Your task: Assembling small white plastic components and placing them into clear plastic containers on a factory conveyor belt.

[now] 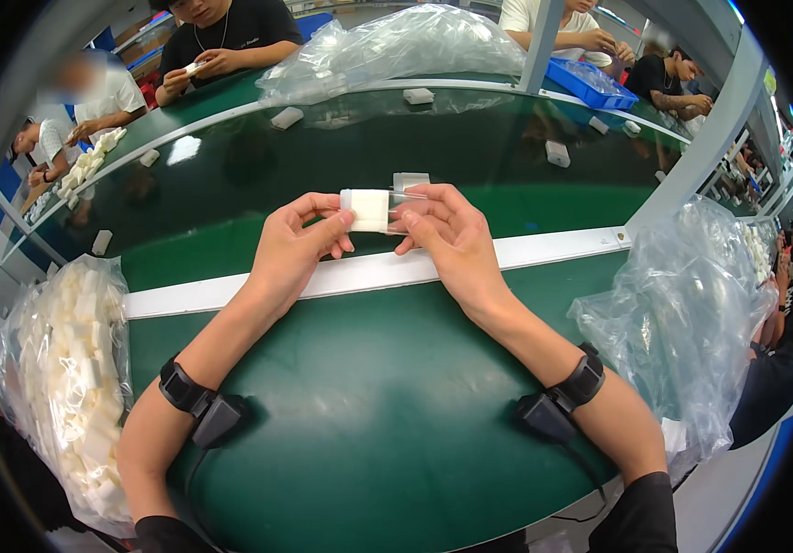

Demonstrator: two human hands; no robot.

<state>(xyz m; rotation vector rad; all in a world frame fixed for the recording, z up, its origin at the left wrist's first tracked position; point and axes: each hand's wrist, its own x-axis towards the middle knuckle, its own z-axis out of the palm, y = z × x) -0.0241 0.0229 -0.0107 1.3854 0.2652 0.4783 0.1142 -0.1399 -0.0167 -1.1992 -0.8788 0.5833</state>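
In front of me, over the white rail, my left hand [293, 241] pinches a small cream-white block [369, 212] by its left end. A clear plastic sleeve [405, 226] meets the block's right end, and my right hand [459, 244] has its thumb and fingers closed round it. Block and sleeve lie in one line, held level. How far the block sits inside the sleeve I cannot tell. Just behind them, another whitish piece [411, 179] rests on the dark green belt, partly covered by my right fingers.
A clear bag of cream-white blocks [74, 387] stands at the left, and a crumpled clear bag [673, 313] at the right. Beyond the white rail [534, 249], the belt [258, 184] carries several scattered white pieces. A large plastic bag [396, 55], a blue tray [590, 85] and co-workers are farther back.
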